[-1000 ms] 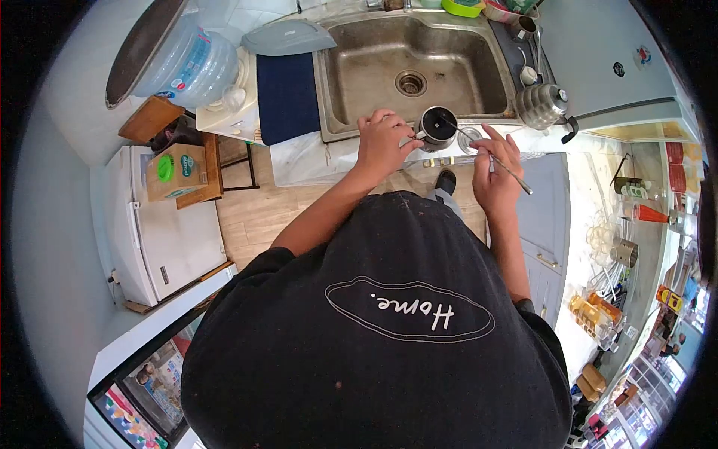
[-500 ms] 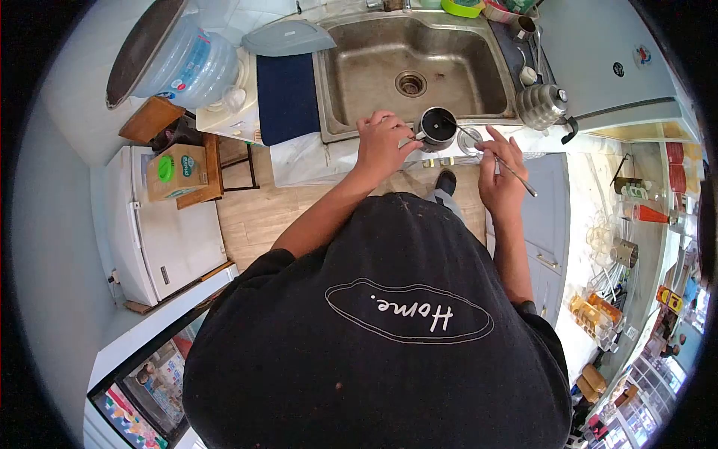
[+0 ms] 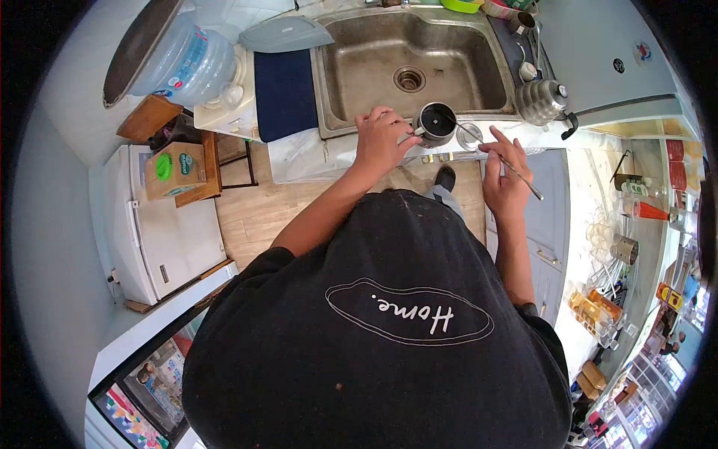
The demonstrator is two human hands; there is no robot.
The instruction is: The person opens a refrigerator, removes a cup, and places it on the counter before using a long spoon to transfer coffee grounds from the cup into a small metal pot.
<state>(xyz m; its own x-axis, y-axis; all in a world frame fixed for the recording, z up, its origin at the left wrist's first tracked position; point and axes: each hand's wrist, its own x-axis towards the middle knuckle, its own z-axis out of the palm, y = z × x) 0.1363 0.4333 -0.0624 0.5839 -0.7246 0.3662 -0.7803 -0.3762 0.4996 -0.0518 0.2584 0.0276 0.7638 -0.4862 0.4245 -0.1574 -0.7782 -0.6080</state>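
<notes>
A metal mug (image 3: 436,135) with dark contents stands at the front edge of the sink. My left hand (image 3: 380,140) is closed on its handle, thumb and fingers pinching from the left side. In my right hand (image 3: 505,173) is a long thin metal spoon (image 3: 523,179), held between thumb and fingers. Its far end reaches left into the mug, and its tip is hidden in the dark contents. Beneath the spoon, between the mug and my right hand, sits a clear glass (image 3: 470,135).
The steel sink (image 3: 359,75) lies just beyond the mug. A gooseneck kettle (image 3: 540,102) stands right of it, near the fridge-like door (image 3: 598,67). At left are a dark blue mat (image 3: 286,93) and a large water bottle (image 3: 202,71). Glassware and bottles line the right-hand counter (image 3: 572,262).
My right hand and the spoon have shifted slightly, the spoon's outer end now a little lower and further right. My left hand stays on the mug. The view has shifted slightly.
</notes>
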